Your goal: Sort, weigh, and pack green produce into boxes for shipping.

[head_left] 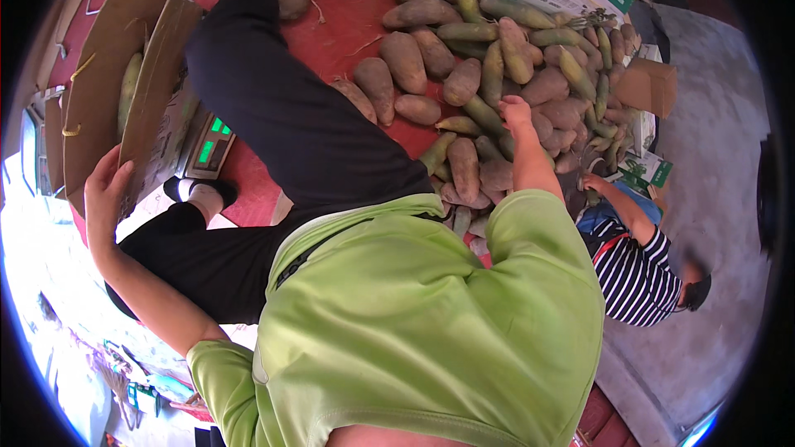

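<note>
We are finding the green root within the heap of brown tubers, just beside the right hand. That hand is reaching in with fingers curled narrowly; we cannot tell whether it is gripping anything. In our judgement, the loose stacking is presenting the main risk: pulling one piece from between its neighbours could start others rolling, and a partial finger hold could slip. The root's long axis is slanting from upper left to lower right; we cannot tell which end is the stem end.

Further out, the left hand is touching the edge of the cardboard box, fingers part-bent; we cannot tell whether it is clamping the wall. Uneven pressure there could be tilting the box toward the scale. A co-worker's hand is working near the heap's right side, so reaches could collide.
</note>
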A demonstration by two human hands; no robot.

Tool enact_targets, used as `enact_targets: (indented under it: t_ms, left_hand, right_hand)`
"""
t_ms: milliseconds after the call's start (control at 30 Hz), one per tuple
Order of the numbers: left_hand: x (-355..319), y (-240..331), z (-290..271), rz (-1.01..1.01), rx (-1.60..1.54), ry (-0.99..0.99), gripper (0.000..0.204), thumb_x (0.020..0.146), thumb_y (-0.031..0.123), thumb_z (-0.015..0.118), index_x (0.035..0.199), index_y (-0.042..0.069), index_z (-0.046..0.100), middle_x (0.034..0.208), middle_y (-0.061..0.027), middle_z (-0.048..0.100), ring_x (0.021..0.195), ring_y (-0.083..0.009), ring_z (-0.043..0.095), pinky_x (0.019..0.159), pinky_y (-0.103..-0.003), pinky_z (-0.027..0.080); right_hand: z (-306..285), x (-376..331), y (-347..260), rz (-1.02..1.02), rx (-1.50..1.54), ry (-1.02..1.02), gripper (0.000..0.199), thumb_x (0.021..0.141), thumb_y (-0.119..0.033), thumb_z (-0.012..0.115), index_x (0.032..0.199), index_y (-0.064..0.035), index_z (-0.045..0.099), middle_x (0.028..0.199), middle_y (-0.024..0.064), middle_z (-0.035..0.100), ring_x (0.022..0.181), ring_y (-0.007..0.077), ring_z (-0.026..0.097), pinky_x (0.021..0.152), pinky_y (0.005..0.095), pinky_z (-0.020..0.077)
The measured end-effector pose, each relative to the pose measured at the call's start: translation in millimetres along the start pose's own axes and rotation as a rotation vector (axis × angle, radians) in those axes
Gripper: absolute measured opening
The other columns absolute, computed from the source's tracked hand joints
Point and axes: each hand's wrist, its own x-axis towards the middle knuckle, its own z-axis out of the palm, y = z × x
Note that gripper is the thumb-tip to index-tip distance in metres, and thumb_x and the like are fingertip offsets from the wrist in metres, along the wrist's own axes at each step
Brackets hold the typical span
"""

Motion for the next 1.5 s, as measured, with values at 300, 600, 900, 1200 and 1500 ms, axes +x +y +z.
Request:
enact_targets:
  t_ms: [300, 600, 900, 1200, 1500]
  left_hand:
    - [10.7, 11.7, 11.9, 0.086, -0.023, 0.007, 0.042, 0.085, 0.021, 0.066, 0.117, -0.003, 0.059, 0.103, -0.0103, 0.066, 0.093, -0.0151, 0.060, 0.085, -0.028, 0.045]
    - [6.4, 18.3, 12.3, 0.125, 0.036, 0.094, 0.051, 0.080, 0.034, 0.069, 0.114, -0.003, 0.061, 0.101, -0.0146, 0.067, 0.093, -0.0213, 0.063, 0.085, -0.031, 0.047]
    - [-0.3, 16.1, 16.0, 0.075, 0.115, 0.161, 0.053, 0.078, 0.038, 0.070, 0.114, -0.001, 0.062, 0.102, -0.0174, 0.067, 0.095, -0.0266, 0.065, 0.086, -0.033, 0.048]
    - [-2.5, 16.5, 15.1, 0.038, 0.116, 0.163, 0.053, 0.077, 0.038, 0.070, 0.114, 0.000, 0.062, 0.100, -0.0183, 0.067, 0.093, -0.0273, 0.065, 0.085, -0.034, 0.048]
    - [-1.3, 14.6, 16.3, 0.051, 0.146, 0.124, 0.051, 0.077, 0.036, 0.070, 0.113, 0.001, 0.062, 0.097, -0.0179, 0.067, 0.090, -0.0289, 0.065, 0.083, -0.035, 0.049]
  right_hand:
    - [-2.6, 94.4, 50.1, -0.228, -0.117, 0.206, 0.062, 0.073, -0.017, 0.073, 0.128, -0.0032, 0.048, 0.105, 0.0083, 0.063, 0.085, 0.0201, 0.061, 0.064, 0.0337, 0.0500]
    - [10.5, 101.0, 28.0, -0.136, 0.072, -0.001, 0.083, 0.070, -0.006, 0.074, 0.140, -0.0048, 0.030, 0.123, 0.0112, 0.054, 0.107, 0.0263, 0.054, 0.085, 0.0382, 0.0441]
    - [33.9, 76.7, -14.5, 0.040, 0.043, 0.056, 0.081, 0.065, -0.001, 0.077, 0.134, 0.0026, 0.035, 0.125, 0.0149, 0.052, 0.111, 0.0279, 0.053, 0.094, 0.0385, 0.0419]
    - [32.6, 71.2, -12.6, -0.063, -0.098, 0.123, 0.083, 0.060, -0.003, 0.078, 0.132, 0.0047, 0.037, 0.122, 0.0163, 0.053, 0.109, 0.0277, 0.053, 0.093, 0.0376, 0.0425]
    - [34.4, 83.2, -6.8, -0.030, 0.044, 0.135, 0.077, 0.062, -0.003, 0.077, 0.128, 0.0062, 0.039, 0.117, 0.0168, 0.055, 0.102, 0.0268, 0.056, 0.089, 0.0376, 0.0436]
